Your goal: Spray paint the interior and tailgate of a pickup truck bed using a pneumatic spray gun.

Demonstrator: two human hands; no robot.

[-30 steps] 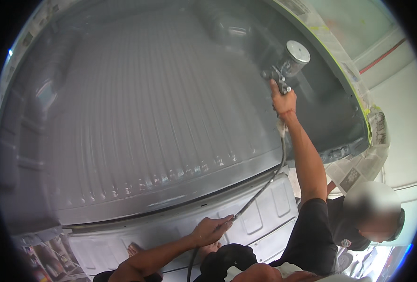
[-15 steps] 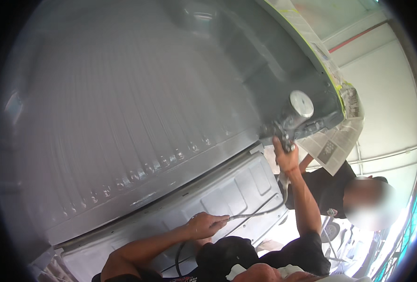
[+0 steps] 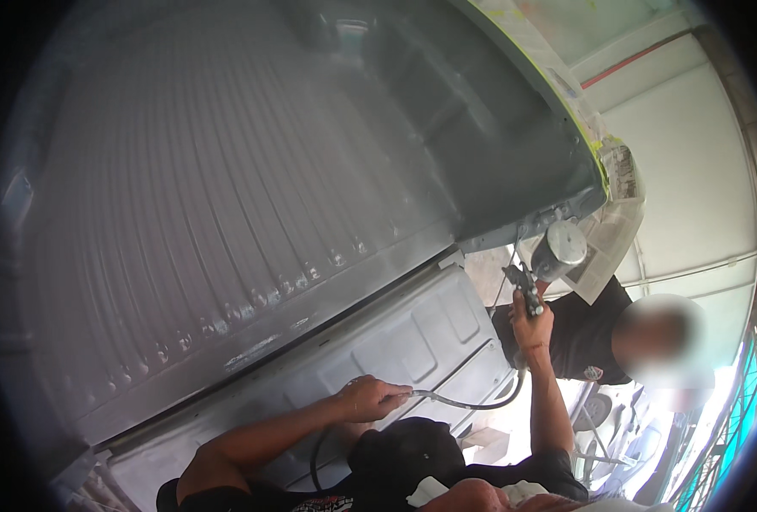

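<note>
My right hand [image 3: 532, 331] is wrapped round the handle of a spray gun [image 3: 522, 282] with a silver paint cup [image 3: 560, 247] on it. The gun is just past the right end of the tailgate, near the corner of the pickup bed. A dark air hose [image 3: 481, 404] curves from below the gun to my left hand [image 3: 368, 398], which is closed on it above the tailgate [image 3: 387, 346]. The grey, ribbed floor of the truck bed [image 3: 225, 171] looks glossy and wet at the rib ends nearest me.
Newspaper [image 3: 624, 192] and yellow-green masking tape [image 3: 602, 162] line the bed's right edge. Another person in a black shirt [image 3: 579, 328] stands close on the right, beyond the gun. A pale wall [image 3: 694, 171] rises behind, with a vehicle wheel [image 3: 593, 411] farther off.
My right hand has brought the spray gun nearer me, off the bed's side wall and clear of its corner. My left hand stays on the hose. The view has shifted slightly.
</note>
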